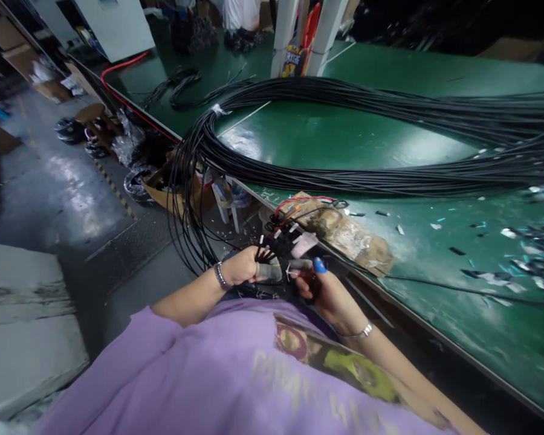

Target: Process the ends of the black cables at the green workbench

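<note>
In front of my body, my left hand (241,267) is closed round a bunch of thin black cables (265,252), whose ends stick out past my fingers. Grey wrapping (269,271) covers fingers of this hand. Close on its right, my right hand (329,293) has its thumb and fingers drawn together, with blue tape (320,265) on the thumb. A thin pale wire end shows at its fingertips; the exact grip is too blurred to make out. Just beyond both hands is a pale pink piece (304,244) near the bench edge.
A long loop of black cables (272,178) lies across the green bench (426,241) and hangs over its left edge. A taped cardboard block (353,235) sits at the edge. Cut scraps (541,254) lie at right. A cardboard box (165,190) stands below; a white surface (27,320) is at left.
</note>
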`<action>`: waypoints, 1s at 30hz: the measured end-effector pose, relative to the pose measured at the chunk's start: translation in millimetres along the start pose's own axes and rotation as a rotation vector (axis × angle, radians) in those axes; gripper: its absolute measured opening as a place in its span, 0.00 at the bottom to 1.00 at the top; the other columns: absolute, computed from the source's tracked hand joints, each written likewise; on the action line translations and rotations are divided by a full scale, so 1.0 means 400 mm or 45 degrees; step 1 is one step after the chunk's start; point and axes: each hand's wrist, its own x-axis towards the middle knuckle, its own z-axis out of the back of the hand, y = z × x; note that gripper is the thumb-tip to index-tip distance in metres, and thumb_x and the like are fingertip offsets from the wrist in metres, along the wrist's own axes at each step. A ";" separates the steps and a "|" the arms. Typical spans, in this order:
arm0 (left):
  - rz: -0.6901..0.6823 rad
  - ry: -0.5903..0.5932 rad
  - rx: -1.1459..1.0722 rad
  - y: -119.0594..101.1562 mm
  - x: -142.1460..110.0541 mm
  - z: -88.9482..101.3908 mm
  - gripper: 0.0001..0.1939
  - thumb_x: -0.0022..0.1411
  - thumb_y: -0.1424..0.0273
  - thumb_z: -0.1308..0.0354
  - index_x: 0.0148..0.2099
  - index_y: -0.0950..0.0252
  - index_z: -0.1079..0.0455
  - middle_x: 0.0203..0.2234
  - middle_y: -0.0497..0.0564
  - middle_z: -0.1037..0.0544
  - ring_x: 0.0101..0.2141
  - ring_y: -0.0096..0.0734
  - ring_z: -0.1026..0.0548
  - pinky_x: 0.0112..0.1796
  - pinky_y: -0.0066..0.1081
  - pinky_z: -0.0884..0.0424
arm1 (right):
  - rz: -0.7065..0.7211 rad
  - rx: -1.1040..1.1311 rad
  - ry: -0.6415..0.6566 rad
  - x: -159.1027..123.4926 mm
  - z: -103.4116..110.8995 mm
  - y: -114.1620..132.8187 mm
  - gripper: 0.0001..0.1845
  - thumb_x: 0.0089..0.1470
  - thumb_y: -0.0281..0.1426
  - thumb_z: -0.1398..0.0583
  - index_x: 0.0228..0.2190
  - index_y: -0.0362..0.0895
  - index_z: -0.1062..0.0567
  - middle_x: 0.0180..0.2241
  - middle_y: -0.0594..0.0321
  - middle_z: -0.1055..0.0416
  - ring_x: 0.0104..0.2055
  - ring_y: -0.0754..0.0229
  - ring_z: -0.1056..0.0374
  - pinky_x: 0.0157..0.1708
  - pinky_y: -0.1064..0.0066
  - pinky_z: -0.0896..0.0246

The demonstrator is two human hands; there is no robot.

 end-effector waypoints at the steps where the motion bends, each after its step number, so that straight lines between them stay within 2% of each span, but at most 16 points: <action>1: -0.010 -0.051 0.000 0.007 -0.011 -0.009 0.21 0.40 0.57 0.34 0.20 0.67 0.38 0.09 0.40 0.40 0.10 0.13 0.47 0.11 0.20 0.52 | -0.014 -0.013 0.027 -0.009 0.000 -0.005 0.30 0.47 0.59 0.46 0.24 0.43 0.27 0.15 0.67 0.44 0.17 0.67 0.53 0.15 0.73 0.58; 7: 0.035 -0.213 0.062 0.046 -0.049 -0.045 0.19 0.46 0.57 0.37 0.23 0.67 0.36 0.11 0.40 0.37 0.11 0.14 0.44 0.12 0.20 0.49 | 0.067 -0.146 0.076 -0.041 -0.018 0.002 0.27 0.46 0.55 0.42 0.24 0.43 0.27 0.17 0.68 0.42 0.19 0.67 0.52 0.17 0.74 0.55; 11: 0.077 -0.254 0.123 0.049 -0.055 -0.054 0.21 0.47 0.54 0.38 0.21 0.67 0.38 0.12 0.42 0.35 0.11 0.14 0.43 0.12 0.20 0.48 | 0.137 -0.280 0.075 -0.039 -0.032 0.012 0.22 0.40 0.50 0.35 0.25 0.44 0.29 0.22 0.67 0.35 0.23 0.66 0.45 0.23 0.73 0.45; 15: 0.029 -0.276 0.146 0.048 -0.057 -0.065 0.22 0.47 0.52 0.39 0.23 0.68 0.35 0.15 0.44 0.30 0.11 0.14 0.42 0.13 0.20 0.47 | 0.134 -0.189 0.039 -0.035 -0.041 0.002 0.19 0.40 0.45 0.34 0.25 0.44 0.31 0.21 0.70 0.37 0.22 0.67 0.45 0.24 0.73 0.43; 17: 0.017 -0.316 0.115 0.051 -0.056 -0.068 0.23 0.47 0.51 0.39 0.23 0.68 0.35 0.15 0.45 0.29 0.11 0.15 0.41 0.13 0.20 0.48 | 0.120 -0.201 0.090 -0.033 -0.041 -0.009 0.17 0.42 0.44 0.35 0.24 0.44 0.31 0.20 0.71 0.37 0.22 0.67 0.44 0.25 0.73 0.43; 20: 0.020 -0.391 0.051 0.052 -0.056 -0.064 0.24 0.48 0.49 0.40 0.24 0.68 0.36 0.14 0.45 0.30 0.10 0.15 0.42 0.12 0.21 0.50 | 0.171 -0.438 0.239 -0.032 -0.035 -0.025 0.16 0.44 0.42 0.36 0.22 0.43 0.31 0.20 0.69 0.35 0.24 0.65 0.40 0.27 0.72 0.40; 22: 0.007 -0.440 0.027 0.047 -0.057 -0.059 0.25 0.48 0.48 0.41 0.25 0.67 0.36 0.13 0.44 0.30 0.10 0.15 0.44 0.12 0.21 0.52 | 0.252 -0.610 0.221 -0.031 -0.026 -0.028 0.16 0.48 0.43 0.39 0.21 0.43 0.30 0.20 0.68 0.34 0.23 0.64 0.40 0.25 0.72 0.40; 26: 0.052 -0.450 0.109 0.031 -0.062 -0.058 0.27 0.49 0.45 0.43 0.23 0.67 0.37 0.10 0.43 0.34 0.08 0.14 0.48 0.12 0.22 0.55 | 0.491 -0.833 0.012 -0.040 -0.005 -0.004 0.16 0.56 0.43 0.46 0.32 0.44 0.28 0.25 0.63 0.29 0.25 0.62 0.37 0.26 0.70 0.37; 28: 0.079 -0.466 0.151 0.029 -0.063 -0.061 0.27 0.49 0.46 0.43 0.22 0.67 0.37 0.10 0.43 0.35 0.09 0.14 0.47 0.12 0.22 0.54 | 0.607 -0.894 0.012 -0.047 -0.001 0.013 0.16 0.58 0.41 0.49 0.41 0.44 0.29 0.29 0.60 0.27 0.28 0.59 0.34 0.29 0.68 0.36; 30: 0.060 -0.498 0.156 0.031 -0.062 -0.065 0.26 0.49 0.47 0.42 0.22 0.67 0.36 0.12 0.45 0.32 0.10 0.16 0.42 0.13 0.22 0.50 | 0.660 -0.922 0.020 -0.053 -0.005 0.023 0.17 0.60 0.39 0.50 0.44 0.44 0.29 0.31 0.58 0.26 0.30 0.58 0.32 0.31 0.67 0.35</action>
